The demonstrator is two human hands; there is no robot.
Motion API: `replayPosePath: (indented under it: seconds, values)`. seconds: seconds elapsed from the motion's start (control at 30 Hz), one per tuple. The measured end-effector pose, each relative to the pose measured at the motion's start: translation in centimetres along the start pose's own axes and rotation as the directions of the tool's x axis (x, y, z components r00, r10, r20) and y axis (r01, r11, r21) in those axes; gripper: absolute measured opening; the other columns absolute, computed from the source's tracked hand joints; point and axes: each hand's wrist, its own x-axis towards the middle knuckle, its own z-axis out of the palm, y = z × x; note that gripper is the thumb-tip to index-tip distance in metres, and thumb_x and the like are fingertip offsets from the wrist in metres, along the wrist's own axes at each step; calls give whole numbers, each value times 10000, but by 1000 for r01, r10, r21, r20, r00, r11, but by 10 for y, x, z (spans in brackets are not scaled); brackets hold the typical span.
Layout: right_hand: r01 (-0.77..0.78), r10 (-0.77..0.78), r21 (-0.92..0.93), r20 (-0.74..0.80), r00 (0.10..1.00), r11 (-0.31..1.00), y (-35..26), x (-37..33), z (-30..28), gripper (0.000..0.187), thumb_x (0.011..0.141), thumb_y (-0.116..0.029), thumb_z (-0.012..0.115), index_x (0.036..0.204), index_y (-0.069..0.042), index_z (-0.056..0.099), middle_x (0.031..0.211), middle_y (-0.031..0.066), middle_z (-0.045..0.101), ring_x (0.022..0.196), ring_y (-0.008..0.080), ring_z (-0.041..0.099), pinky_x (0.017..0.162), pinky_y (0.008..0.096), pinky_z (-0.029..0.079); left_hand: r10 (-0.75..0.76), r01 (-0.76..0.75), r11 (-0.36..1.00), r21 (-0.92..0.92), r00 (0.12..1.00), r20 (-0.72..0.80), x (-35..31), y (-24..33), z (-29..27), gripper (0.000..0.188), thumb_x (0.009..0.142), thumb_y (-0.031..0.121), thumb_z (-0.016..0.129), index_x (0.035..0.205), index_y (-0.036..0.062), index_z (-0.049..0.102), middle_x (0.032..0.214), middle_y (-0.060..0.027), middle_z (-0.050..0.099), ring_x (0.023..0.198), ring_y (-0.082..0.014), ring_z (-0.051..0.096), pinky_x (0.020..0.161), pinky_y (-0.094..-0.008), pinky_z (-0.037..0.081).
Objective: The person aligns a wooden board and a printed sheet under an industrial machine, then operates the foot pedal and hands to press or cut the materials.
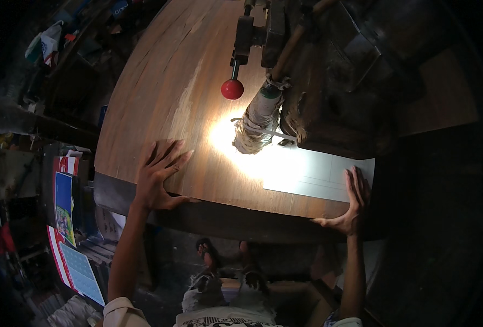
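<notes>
The person's knees [228,289] are closest, low in the middle, with two feet [225,253] just above them on the dark floor. The big wooden table [160,92] fills the top half. A dark machine [328,71] stands on its far right side, with a taped lamp [260,117] shining down. A white sheet [318,174] lies flat on the table under the machine, near the front edge. The left hand [157,177] lies flat on the table, fingers spread wide, holding nothing. The right hand [353,199] lies open on the sheet's right end, fingers straight, thumb over the table edge. A red knob [232,89] hangs on a lever. Colored papers [67,207] are stacked at left. No boxes or bins can be made out in the dark.
</notes>
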Motion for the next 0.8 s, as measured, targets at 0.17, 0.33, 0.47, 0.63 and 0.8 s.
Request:
replayPosePath:
  seconds: [0.17,0.33,0.47,0.63,0.8]
  values:
    - [-1,1,15,11,1000,1000,1,-2,1,1491,384,-892,831,1538,-27,454,1620,233,396,1509,388,376,1260,592,227,-2,2,1000,-8,1000,-2,-2,-1,3,1043,602,694,856,1469,174,602,1592,-76,494,1533,-252,366,1304,-517,124]
    - [-14,14,-10,29,999,1000,-4,0,-3,1500,392,-888,825,1541,-5,439,1614,250,396,1502,398,385,1250,588,246,-2,2,1000,6,1000,-7,-1,-3,3,1040,608,723,842,1461,176,610,1593,-75,493,1533,-249,365,1307,-514,118]
    - [7,-6,-38,30,1000,999,-4,0,-3,1511,396,-879,826,1544,18,422,1610,265,395,1492,402,402,1244,580,262,-6,6,1000,14,1000,11,1,-2,1,1036,611,726,839,1457,172,613,1594,-75,491,1534,-249,364,1307,-512,122]
    - [-12,12,-4,30,999,1000,-1,-2,0,1517,386,-901,824,1559,-28,421,1630,240,375,1522,394,350,1262,605,207,-4,4,1000,9,1000,-1,1,-2,0,1023,616,712,845,1455,175,615,1598,-77,486,1533,-252,366,1306,-509,129]
    - [-7,7,21,27,1000,1000,0,2,-2,1505,402,-911,811,1557,-25,423,1632,241,372,1526,395,342,1264,607,199,14,-14,1000,6,1000,-6,3,-4,-1,1017,624,703,847,1460,172,612,1597,-87,486,1529,-251,373,1299,-507,141]
